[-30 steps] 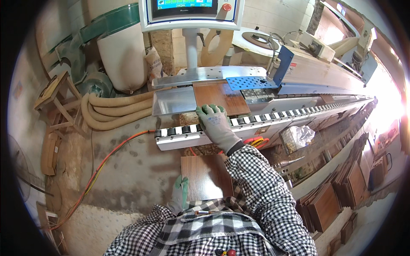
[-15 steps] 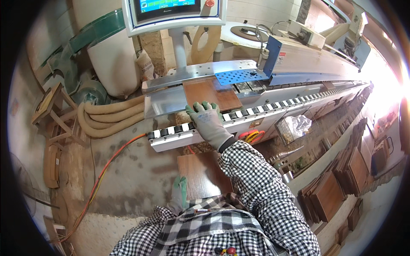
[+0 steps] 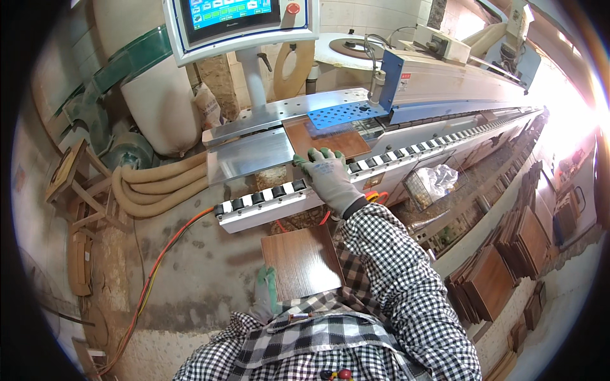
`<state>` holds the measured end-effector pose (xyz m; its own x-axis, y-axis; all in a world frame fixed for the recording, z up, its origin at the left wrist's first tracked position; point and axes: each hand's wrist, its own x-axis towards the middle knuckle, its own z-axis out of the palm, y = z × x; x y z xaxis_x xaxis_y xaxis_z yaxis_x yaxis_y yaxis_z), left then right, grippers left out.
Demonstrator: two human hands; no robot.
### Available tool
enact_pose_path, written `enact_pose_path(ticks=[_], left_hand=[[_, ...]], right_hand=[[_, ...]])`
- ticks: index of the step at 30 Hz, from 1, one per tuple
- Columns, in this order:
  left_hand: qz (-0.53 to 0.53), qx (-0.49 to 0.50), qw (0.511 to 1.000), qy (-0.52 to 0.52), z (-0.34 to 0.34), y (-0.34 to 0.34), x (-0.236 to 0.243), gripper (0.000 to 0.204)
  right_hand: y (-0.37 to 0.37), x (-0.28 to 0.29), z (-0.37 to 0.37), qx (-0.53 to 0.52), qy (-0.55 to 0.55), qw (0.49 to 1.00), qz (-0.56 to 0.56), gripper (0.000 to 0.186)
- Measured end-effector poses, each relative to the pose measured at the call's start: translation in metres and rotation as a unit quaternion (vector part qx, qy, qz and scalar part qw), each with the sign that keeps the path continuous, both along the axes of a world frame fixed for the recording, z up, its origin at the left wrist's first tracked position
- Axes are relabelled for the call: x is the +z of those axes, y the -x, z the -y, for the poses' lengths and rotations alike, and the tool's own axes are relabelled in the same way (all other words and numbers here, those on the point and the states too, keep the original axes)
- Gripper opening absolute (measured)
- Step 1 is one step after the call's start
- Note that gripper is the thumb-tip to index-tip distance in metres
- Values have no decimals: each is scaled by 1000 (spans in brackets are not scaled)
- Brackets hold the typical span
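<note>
Fingers (image 3: 315, 155) of the right hand (image 3: 332, 181) extended, slightly spread, resting on the near edge of the brown panel (image 3: 333, 142). Panel lies flat on the metal worktop (image 3: 248, 157), its far right part under the blue perforated plate (image 3: 340, 115). Left hand (image 3: 264, 297) grips a second panel (image 3: 302, 260) by its left edge, near the body. Roller rail (image 3: 267, 204) runs along the near side; lit control screen (image 3: 230, 14) stands beyond.
</note>
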<state>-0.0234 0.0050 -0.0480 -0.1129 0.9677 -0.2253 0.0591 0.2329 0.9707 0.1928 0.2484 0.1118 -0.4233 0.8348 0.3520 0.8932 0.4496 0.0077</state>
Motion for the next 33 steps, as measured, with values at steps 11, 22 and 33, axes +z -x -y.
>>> enact_pose_path(ticks=[11, 22, 33], left_hand=[[315, 113, 939, 80, 0, 16, -64, 36], [183, 88, 977, 70, 1, 0, -9, 36], [-85, 23, 992, -95, 2, -2, 2, 28]], right_hand=[[-48, 0, -14, -18, -21, 1000, 12, 49], [-89, 5, -24, -89, 10, 993, 76, 43], [-125, -5, 31, -162, -82, 967, -176, 32]])
